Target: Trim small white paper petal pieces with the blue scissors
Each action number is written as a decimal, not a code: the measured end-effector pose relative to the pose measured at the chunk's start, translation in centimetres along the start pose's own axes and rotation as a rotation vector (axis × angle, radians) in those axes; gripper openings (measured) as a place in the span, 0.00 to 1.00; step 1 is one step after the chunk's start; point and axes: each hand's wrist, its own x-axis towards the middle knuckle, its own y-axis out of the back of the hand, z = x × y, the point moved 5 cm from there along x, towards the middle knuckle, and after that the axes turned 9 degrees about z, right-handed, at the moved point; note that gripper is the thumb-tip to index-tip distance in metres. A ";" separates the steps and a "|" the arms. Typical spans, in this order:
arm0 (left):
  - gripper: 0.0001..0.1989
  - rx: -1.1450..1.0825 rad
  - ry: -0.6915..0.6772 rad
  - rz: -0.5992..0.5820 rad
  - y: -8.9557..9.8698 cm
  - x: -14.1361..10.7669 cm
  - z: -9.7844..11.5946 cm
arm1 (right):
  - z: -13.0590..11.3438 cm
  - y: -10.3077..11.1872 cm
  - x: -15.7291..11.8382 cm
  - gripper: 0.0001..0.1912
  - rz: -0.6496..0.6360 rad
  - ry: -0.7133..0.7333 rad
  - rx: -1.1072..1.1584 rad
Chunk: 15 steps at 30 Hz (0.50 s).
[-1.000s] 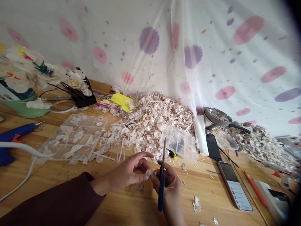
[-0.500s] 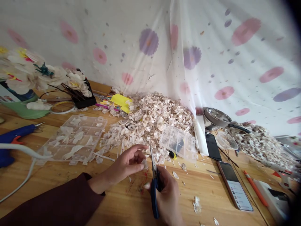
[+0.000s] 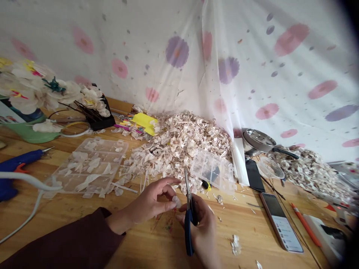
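My right hand (image 3: pixel 204 228) grips the dark blue handles of a pair of scissors (image 3: pixel 188 233), whose blades point away from me and look closed. Just left of them, my left hand (image 3: pixel 157 198) pinches a small whitish petal-like piece (image 3: pixel 176 202) between thumb and fingertips. The piece is close to the scissors but its exact edge is hard to make out. Beyond both hands rises a large heap of pale, papery scraps (image 3: pixel 193 134). A clear compartment box (image 3: pixel 103 160) holding several white petal shapes lies to the left.
A blue glue gun (image 3: pixel 25 158) and white cable (image 3: pixel 25 175) lie at far left, below white flowers (image 3: pixel 67 91). On the right are a phone (image 3: pixel 280 224), an orange pen (image 3: pixel 305 224), a pan (image 3: pixel 259 140) and another clear box (image 3: pixel 213 170) against the heap.
My right hand and the scissors have shifted slightly right. The left hand has moved a little right too, still pinching the whitish piece.
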 end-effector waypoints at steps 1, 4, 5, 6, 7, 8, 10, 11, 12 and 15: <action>0.26 -0.023 0.010 -0.027 -0.4 -0.1 -0.4 | 0.0 -0.1 0.0 0.20 0.022 -0.008 0.053; 0.26 -0.096 0.044 -0.069 -1.1 -0.3 -1.5 | 0.0 -0.3 -0.1 0.21 0.077 -0.031 0.157; 0.26 -0.109 0.055 -0.073 -1.2 -0.4 -1.7 | -0.1 -0.4 -0.1 0.21 0.083 -0.039 0.174; 0.25 -0.116 0.065 -0.075 -1.3 -0.4 -1.9 | -0.1 -0.4 -0.2 0.20 0.081 -0.049 0.189; 0.25 -0.121 0.073 -0.075 -1.4 -0.5 -1.9 | 0.0 -0.5 -0.2 0.19 0.074 -0.061 0.206; 0.25 -0.126 0.077 -0.074 -1.4 -0.5 -1.9 | 0.0 -0.5 -0.2 0.19 0.068 -0.074 0.223; 0.24 -0.136 0.085 -0.069 -1.4 -0.5 -1.8 | 0.3 -0.5 -0.2 0.18 0.058 -0.101 0.252; 0.24 -0.141 0.091 -0.061 -1.3 -0.5 -1.7 | 0.4 -0.5 -0.2 0.19 0.056 -0.111 0.266; 0.24 -0.145 0.098 -0.050 -1.3 -0.5 -1.6 | 0.6 -0.5 -0.2 0.20 0.054 -0.119 0.275; 0.24 -0.167 0.131 -0.028 -1.2 -0.5 -1.5 | 0.9 -0.4 -0.1 0.22 0.040 -0.132 0.293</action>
